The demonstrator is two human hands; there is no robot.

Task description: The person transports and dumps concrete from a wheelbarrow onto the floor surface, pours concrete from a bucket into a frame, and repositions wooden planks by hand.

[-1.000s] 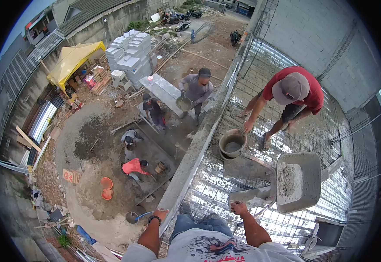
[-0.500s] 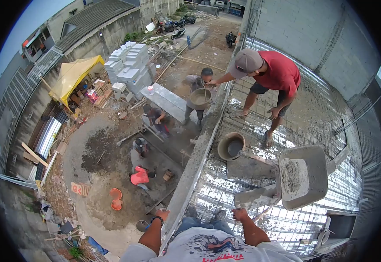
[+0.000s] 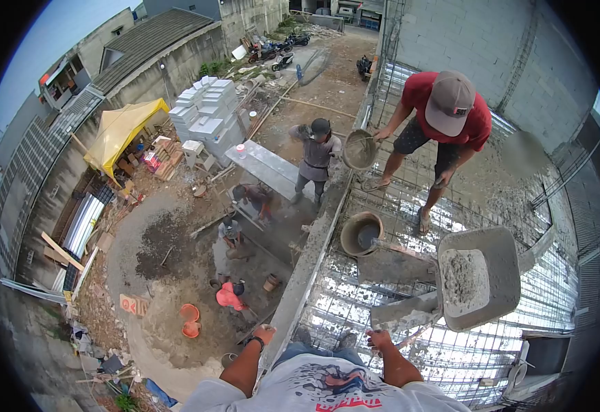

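My left hand (image 3: 264,334), a dark band on its wrist, is closed above the edge of the concrete ledge (image 3: 290,299); what it holds, if anything, is too small to name. My right hand (image 3: 379,340) is curled beside the handle end of the wheelbarrow; whether it grips anything is hard to make out. The wheelbarrow (image 3: 513,271) holds grey wet mix in its tray. Ahead, a co-worker in a red shirt (image 3: 420,96) holds a bucket (image 3: 359,150) over the ledge. Another bucket (image 3: 362,233) stands by the wheelbarrow's front.
Steel mesh (image 3: 334,302) over shiny decking lies under my feet. Left of the ledge, the ground drops to a pit with several workers, one in a pink shirt (image 3: 229,295). A worker in grey (image 3: 315,154) stands below the ledge. White blocks (image 3: 207,113) are stacked behind.
The bucket has passed from the worker below to the red-shirted co-worker, who has drawn it rightward over the ledge. My hands have barely moved.
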